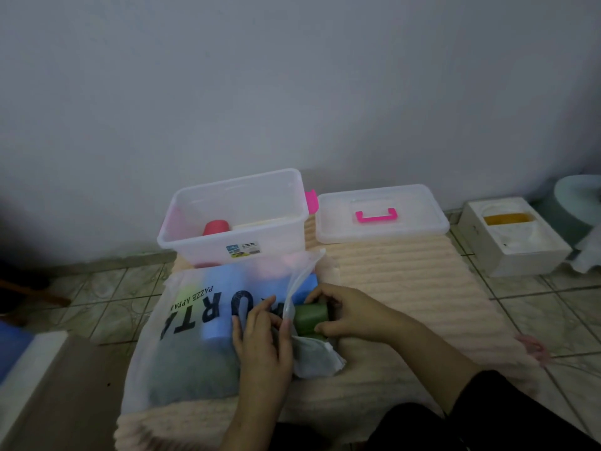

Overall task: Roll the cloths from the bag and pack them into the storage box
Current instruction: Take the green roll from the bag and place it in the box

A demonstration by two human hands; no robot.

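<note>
Head view: my right hand [349, 312] fingers curl round a green cloth [310, 315] at the bag [182, 336] mouth; left hand [263, 343] fingers lie straight, pressing the bag.

The frosted white plastic bag [182, 323] veils its cloths: only blurred blue, green and pink patches show through, and its black lettering is partly covered by the left hand [263, 346]. The dark green cloth [310, 315] is half hidden under the right hand [349, 312]. Inside the clear plastic storage box [234, 219], a red roll [217, 228] shows indistinctly. At 9 o'clock, a blue and white object [19, 356] is cut by the edge. The box's label [244, 249] is unreadable.
</note>
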